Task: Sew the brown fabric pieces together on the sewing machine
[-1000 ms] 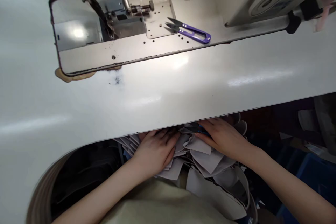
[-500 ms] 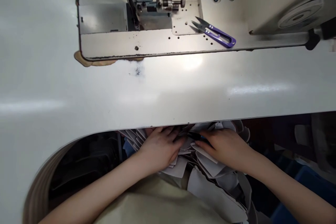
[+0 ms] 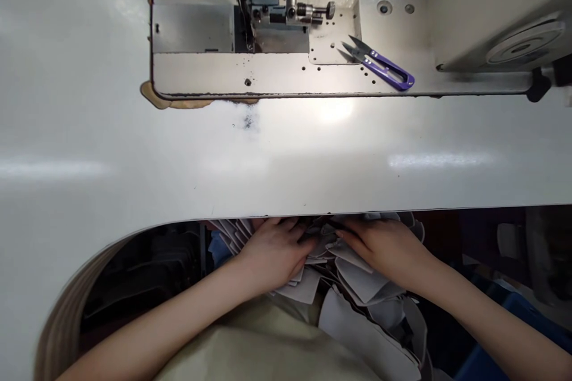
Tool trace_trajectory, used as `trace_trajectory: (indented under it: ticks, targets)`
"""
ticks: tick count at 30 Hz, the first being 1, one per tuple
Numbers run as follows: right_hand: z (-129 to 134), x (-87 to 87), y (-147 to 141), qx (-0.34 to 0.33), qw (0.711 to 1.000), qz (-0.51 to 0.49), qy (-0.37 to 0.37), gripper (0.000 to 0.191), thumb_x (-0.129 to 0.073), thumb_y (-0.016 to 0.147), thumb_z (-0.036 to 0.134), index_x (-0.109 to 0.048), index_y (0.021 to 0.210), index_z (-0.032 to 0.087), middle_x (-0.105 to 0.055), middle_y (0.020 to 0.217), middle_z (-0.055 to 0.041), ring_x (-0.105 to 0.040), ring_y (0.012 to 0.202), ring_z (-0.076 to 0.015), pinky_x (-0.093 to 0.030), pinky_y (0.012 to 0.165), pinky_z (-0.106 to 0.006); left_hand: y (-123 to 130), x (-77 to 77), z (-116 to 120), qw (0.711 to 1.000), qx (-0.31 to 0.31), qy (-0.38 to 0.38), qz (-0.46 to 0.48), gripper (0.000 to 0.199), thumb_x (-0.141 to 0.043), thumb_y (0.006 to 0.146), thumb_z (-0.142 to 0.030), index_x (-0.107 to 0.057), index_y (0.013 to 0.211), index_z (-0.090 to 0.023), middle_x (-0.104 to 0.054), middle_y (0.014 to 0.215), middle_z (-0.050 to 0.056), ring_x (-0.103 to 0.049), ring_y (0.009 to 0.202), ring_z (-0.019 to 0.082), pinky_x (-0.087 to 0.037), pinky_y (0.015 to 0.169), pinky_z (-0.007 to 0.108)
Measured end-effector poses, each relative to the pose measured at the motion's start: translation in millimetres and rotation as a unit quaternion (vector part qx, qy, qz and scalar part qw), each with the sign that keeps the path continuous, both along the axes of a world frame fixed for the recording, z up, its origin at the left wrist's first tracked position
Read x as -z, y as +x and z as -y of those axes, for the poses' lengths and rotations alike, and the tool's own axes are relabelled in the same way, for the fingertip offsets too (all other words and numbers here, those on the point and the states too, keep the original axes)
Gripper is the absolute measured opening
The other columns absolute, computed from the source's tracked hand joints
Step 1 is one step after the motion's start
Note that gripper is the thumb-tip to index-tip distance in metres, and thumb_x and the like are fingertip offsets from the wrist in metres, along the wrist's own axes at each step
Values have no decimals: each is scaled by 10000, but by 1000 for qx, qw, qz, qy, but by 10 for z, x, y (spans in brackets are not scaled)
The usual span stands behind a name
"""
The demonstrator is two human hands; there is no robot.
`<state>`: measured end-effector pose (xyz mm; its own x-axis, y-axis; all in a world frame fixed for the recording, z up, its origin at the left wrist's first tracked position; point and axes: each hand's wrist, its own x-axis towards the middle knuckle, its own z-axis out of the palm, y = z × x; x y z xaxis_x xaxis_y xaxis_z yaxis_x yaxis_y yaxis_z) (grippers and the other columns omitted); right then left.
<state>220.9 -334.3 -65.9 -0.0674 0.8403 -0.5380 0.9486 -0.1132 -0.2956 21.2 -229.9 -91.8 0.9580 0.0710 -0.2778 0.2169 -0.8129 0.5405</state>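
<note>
Pile of grey cut fabric pieces [image 3: 353, 277], overlapping and fanned at mixed angles, sits below the front edge of the white sewing bench [image 3: 286, 155], in its curved cut-out, right above the person's beige lap cloth [image 3: 263, 351]. Far side of the pile is hidden behind the bench edge. Left hand [image 3: 274, 253] lies palm-down on the pile's left part, fingers loosely spread and pointing toward the middle. Right hand [image 3: 384, 250] lies palm-down on the right part, fingers angled in toward the left hand. Grip on both: spread and resting on the stack, no pinch visible; some fingertips are lost among the layers. Hands are near each other, just apart, with the pile's middle between them. Larger grey pieces hang down past the right wrist. Up on the bench, set well away from the hands: metal needle plate [image 3: 333, 30], presser foot [image 3: 272, 15] above it, and purple-handled thread snips [image 3: 388, 70] lying on the machine bed [image 3: 232, 74], blades pointing left. Black knob [image 3: 538, 84] at the bed's right end. Blue plastic crate [image 3: 504, 339] at lower right, on the floor side of the bench.
</note>
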Motion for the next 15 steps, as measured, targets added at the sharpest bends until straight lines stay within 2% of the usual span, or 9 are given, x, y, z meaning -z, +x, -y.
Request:
trace_trajectory:
  ticks: [3,5,7,11,15]
  targets:
    - [48,60,40,35,995,39,80,442,-299,988,422,-645,1018,148,-695,769,-108,-634,589,-230,-390,471,-290,3,-5,-7,1000,6,-5,5,285,-528,892,-249,-612,1164,-236,-642,1179,73,-565,1086,261,-396,883,391]
    - [34,137,50,25,990,64,124,476,-259,993,417,-634,1045,130,-696,888,-157,-659,750,-292,-459,563,-343,0,3,-12,1000,10,-7,6,261,-527,890,-245,-626,1132,-240,-649,1172,59,-570,1074,256,-395,868,384]
    - [-14,221,65,11,989,59,135,462,-248,995,401,-607,1126,142,-689,987,-160,-648,879,-316,-495,660,-386,-8,22,-15,1000,17,-9,7,250,-523,895,-255,-631,1120,-241,-653,1178,46,-571,1074,253,-392,863,381]
    - [-58,293,128,-33,995,-9,97,422,-291,988,402,-565,1212,172,-702,959,-115,-654,836,-288,-510,693,-385,-24,50,-14,999,31,-16,12,285,-516,903,-256,-606,1173,-246,-617,1258,37,-522,1177,257,-367,922,391]
    - [165,197,120,-62,986,-29,149,413,-334,982,399,-574,1188,134,-704,912,-134,-649,817,-282,-494,703,-384,-3,-13,-32,999,20,-23,-14,273,-459,920,-221,-595,1156,-212,-634,1211,80,-551,1139,247,-399,899,377]
